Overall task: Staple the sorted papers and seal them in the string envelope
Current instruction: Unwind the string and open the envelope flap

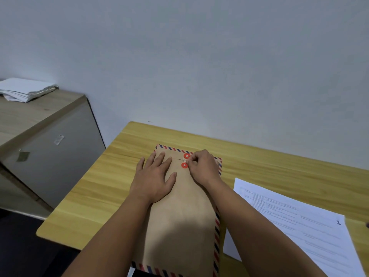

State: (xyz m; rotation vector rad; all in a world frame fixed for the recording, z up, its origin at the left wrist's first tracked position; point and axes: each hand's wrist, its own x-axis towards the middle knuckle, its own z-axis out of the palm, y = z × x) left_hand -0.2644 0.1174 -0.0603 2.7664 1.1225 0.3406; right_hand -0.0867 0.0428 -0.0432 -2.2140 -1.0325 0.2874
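A brown string envelope (180, 222) with a red-and-blue striped border lies lengthwise on the yellow wooden table (95, 188). Its flap is folded down at the far end. Two red discs (185, 160) sit close together there, with thin white string between them. My left hand (154, 176) lies flat on the envelope's left part, fingers straight. My right hand (202, 166) has its fingers curled beside the discs and pinches the string. A printed white sheet (295, 222) marked "1" lies to the right of the envelope.
A grey cabinet (50, 140) with a wooden top stands to the left, with a gap to the table. A stack of white papers (26, 89) rests on it. The wall runs right behind the table's far edge.
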